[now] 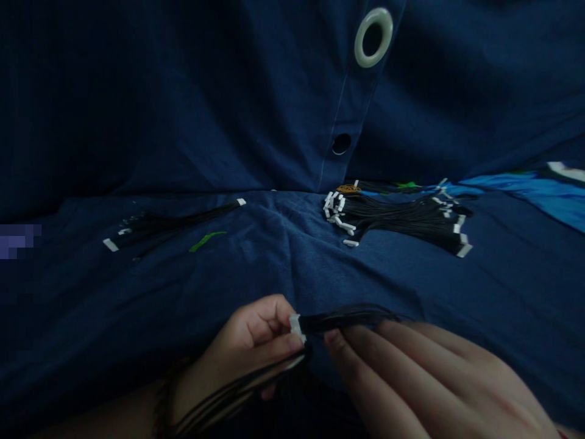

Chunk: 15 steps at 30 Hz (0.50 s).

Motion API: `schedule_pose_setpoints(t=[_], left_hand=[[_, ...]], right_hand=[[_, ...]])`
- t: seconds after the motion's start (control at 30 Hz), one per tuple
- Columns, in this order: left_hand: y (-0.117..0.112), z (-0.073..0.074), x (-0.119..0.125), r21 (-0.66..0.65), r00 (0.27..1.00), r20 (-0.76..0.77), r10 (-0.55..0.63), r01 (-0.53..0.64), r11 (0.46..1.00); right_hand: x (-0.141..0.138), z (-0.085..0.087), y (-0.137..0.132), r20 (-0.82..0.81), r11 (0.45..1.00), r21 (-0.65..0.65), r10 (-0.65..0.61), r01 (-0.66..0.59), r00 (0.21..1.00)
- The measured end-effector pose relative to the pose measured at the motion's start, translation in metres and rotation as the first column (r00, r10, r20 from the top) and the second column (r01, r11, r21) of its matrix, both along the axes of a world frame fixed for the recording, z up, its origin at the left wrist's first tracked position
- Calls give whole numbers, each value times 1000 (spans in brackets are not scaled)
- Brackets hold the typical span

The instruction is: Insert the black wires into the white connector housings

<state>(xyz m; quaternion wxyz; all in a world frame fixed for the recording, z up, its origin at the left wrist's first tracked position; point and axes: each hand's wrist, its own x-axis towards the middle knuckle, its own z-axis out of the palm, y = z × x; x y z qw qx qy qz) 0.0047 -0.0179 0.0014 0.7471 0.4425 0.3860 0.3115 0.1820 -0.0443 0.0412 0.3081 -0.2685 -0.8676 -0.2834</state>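
Note:
My left hand (256, 341) pinches a white plug connector (297, 327) between thumb and fingers. A bundle of black wires (347, 316) runs from the connector to the right, toward my right hand (425, 372). The right hand's fingers lie close together along these wires; its palm side is hidden. More black wires (228, 390) cross in front of my left palm and wrist, with a pale end near the thumb. Shadow hides where they lead below.
On the dark blue cloth (283, 262), a wire bundle (183, 219) with white connectors lies left. A thicker connector-tipped bundle (397, 216) lies right. Nearby are a green strip (205, 241), orange rubber bands (348, 189) and blue material (525, 186). A curtain with a ring eyelet (390, 33) hangs behind.

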Motion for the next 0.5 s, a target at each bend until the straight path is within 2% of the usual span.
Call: schedule_pose_setpoints(t=[0.3,0.43,0.5], left_hand=[[1,-1,0,-9,1000,9,-22,22,1000],[-1,-2,0,-32,999,15,46,-45,998],[-1,-2,0,-15,999,3,39,-39,999]], right_hand=[[-3,0,1,-12,997,-80,-16,15,1000],[-1,0,1,3,981,-194,-25,25,1000],[0,0,2,-11,972,-229,-55,51,998]])
